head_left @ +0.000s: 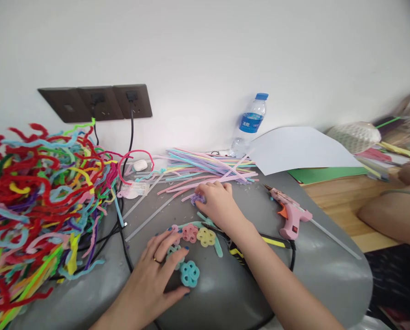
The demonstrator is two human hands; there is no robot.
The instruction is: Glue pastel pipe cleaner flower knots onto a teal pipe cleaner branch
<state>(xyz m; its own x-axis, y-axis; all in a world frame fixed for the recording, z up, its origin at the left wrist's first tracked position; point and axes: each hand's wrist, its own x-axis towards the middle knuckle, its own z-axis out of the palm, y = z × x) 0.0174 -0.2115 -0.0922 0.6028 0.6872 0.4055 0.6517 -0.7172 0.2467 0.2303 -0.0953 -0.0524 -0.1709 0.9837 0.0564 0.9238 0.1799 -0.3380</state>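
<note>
My left hand lies with its fingers spread over several small pipe-cleaner flowers on the grey table. Its thumb is beside a turquoise flower, and its fingers partly cover a pale green flower. Just past the fingertips are a pink flower and a yellow flower. Farther back, my right hand has its fingers curled round a purple flower. Under my right forearm are pliers with black and yellow handles, partly hidden.
Tangled pipe cleaners heap up at left. Straight pastel pipe cleaners lie by the wall, near a water bottle and white paper. A pink glue gun rests at right. Another person's arm shows beyond.
</note>
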